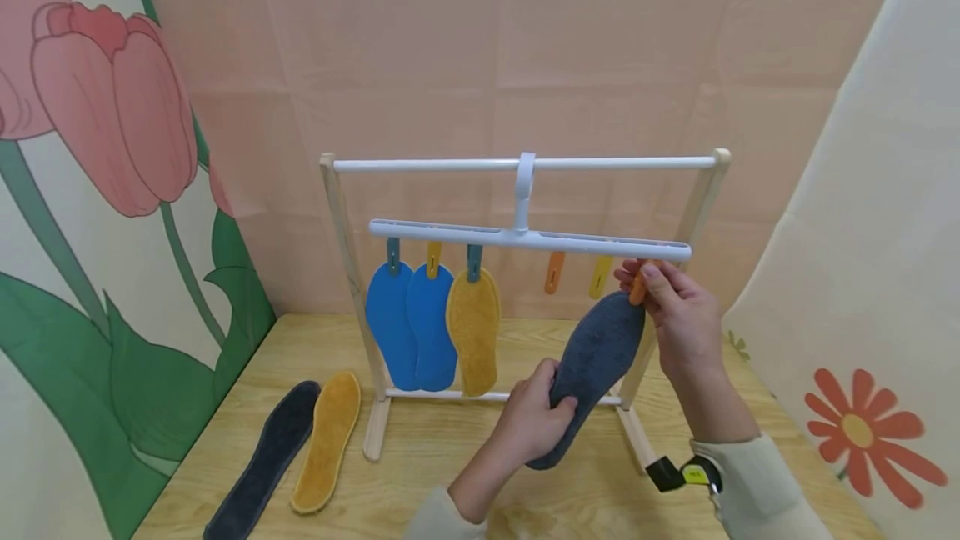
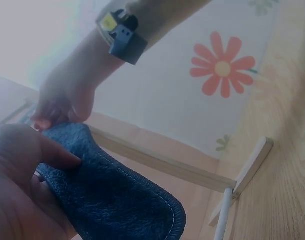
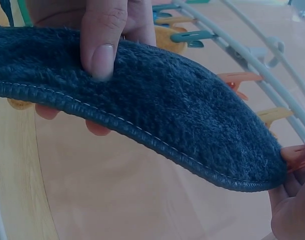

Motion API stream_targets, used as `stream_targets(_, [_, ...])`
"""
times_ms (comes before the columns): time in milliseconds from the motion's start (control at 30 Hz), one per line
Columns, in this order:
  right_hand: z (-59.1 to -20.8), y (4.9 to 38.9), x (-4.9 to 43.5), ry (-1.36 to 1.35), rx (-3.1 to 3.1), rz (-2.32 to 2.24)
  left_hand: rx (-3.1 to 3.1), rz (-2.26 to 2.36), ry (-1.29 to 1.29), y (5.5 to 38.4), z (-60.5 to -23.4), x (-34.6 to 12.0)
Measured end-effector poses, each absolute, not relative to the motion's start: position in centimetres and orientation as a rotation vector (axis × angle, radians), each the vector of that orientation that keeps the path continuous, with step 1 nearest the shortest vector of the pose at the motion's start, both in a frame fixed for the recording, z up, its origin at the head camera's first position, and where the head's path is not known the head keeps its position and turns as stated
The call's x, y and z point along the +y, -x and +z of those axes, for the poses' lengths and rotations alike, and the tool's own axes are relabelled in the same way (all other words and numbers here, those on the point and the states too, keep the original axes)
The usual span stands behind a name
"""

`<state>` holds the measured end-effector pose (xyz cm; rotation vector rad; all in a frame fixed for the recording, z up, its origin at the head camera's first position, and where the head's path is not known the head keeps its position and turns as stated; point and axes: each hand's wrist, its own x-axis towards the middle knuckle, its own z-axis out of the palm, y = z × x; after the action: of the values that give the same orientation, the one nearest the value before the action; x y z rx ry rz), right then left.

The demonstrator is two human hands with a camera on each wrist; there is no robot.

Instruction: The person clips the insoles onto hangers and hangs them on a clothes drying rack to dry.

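A dark blue fuzzy insole (image 1: 600, 348) with a stitched edge slants below the right end of the white clip hanger (image 1: 450, 233). My left hand (image 1: 534, 411) grips its middle, thumb on the fuzzy face and fingers underneath. At the insole's upper end my right hand (image 1: 686, 315) pinches an orange clothespin (image 1: 638, 287); in the right wrist view that clothespin (image 3: 295, 157) meets the insole's tip. Left on the hanger, two blue insoles (image 1: 388, 323) and a yellow insole (image 1: 474, 336) hang from clothespins. An orange clothespin (image 1: 554, 272) and a yellow clothespin (image 1: 601, 277) hang with nothing in them.
The hanger hooks over the top bar (image 1: 622, 162) of a wooden-legged rack (image 1: 345, 257). On the wooden table (image 1: 420, 482), a dark insole (image 1: 266, 457) and a yellow insole (image 1: 327, 440) lie at the left. A pink cloth backdrop (image 1: 480, 48) stands behind.
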<state>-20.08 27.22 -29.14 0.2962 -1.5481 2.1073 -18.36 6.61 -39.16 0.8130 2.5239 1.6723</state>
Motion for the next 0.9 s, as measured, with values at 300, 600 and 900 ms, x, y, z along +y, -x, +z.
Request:
stream_targets(300, [-29.1,20.1,27.2,-0.298,-1.544,2.110,2.522,1.682,-0.810,18.3,-39.1,7.0])
stream_targets(600, [-29.1,20.1,27.1,-0.289,-1.541,2.114,2.557,1.711,-0.839,18.3,-39.4,7.5])
stream_targets(900, [-29.1,20.1,27.1,-0.266,-1.549,2.098,2.505,1.731,-0.870,18.5,-39.2,7.8])
